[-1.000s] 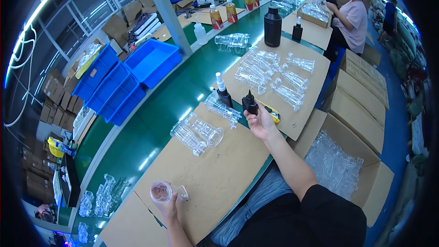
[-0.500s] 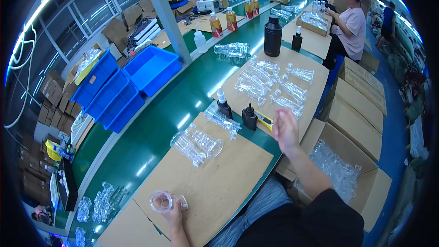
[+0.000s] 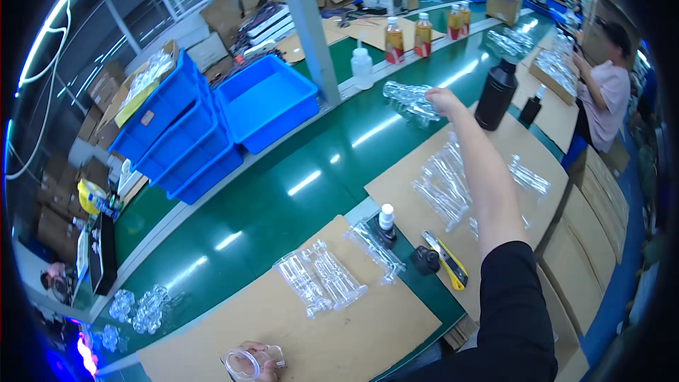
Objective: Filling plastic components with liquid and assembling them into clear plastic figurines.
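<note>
My left hand (image 3: 263, 363), low in the view, is closed around a clear round-rimmed piece (image 3: 242, 364) with a short side stub. My right arm stretches far forward over the green belt. There my right hand (image 3: 444, 103) has its fingers together at the right end of a clear tube-like piece (image 3: 409, 101), one of a small cluster lying on the belt. On the near cardboard sheet lie two clear flared tubes (image 3: 322, 274), with another clear tube (image 3: 376, 250) at the sheet's far edge. Several more clear tubes (image 3: 444, 180) rest on the farther cardboard.
Beside the near cardboard stand a white-capped dark bottle (image 3: 386, 225), a black bottle (image 3: 425, 260) and a yellow cutter knife (image 3: 451, 263). A large black bottle (image 3: 496, 95) stands farther off. Blue bins (image 3: 265, 102) line the belt's far side. A co-worker (image 3: 607, 88) sits at right.
My right hand has moved forward and away, from above the knife to the clear pieces on the belt. The view has shifted; my left hand still holds its round-rimmed piece.
</note>
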{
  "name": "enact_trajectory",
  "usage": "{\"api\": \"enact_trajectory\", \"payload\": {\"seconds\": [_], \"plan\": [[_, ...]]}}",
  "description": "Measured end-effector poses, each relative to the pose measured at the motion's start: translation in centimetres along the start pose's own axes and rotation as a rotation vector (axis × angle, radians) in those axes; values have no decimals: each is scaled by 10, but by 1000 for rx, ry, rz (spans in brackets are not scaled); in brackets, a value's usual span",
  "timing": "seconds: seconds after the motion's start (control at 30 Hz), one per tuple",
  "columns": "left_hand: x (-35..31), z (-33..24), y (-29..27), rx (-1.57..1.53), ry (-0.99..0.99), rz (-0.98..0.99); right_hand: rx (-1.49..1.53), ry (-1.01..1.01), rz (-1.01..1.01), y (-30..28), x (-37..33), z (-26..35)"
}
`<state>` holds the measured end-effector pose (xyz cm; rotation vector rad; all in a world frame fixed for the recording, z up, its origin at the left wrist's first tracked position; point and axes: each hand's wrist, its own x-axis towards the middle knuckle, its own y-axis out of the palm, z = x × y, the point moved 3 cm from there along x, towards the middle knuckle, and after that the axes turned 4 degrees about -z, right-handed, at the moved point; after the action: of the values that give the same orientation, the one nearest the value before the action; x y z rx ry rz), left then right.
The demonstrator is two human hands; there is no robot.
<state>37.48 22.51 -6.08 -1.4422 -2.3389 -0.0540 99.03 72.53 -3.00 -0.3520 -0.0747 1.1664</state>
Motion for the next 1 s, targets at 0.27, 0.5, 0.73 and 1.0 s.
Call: {"api": "enact_trajectory", "payload": {"seconds": [0.27,0.5,0.73,1.0], "plan": [[-8,33,-13,-41,121,99,258,-282,35,-55,-59,90],[-7,13,-8,-313,-57,-225,-23,-731,115,-99,-351,213],[19,-52,-65,-432,186,-384,371,-348,588,18,-565,108],[-28,-74,-123,-357,195,-427,712,58,522,211,-623,42]]}}
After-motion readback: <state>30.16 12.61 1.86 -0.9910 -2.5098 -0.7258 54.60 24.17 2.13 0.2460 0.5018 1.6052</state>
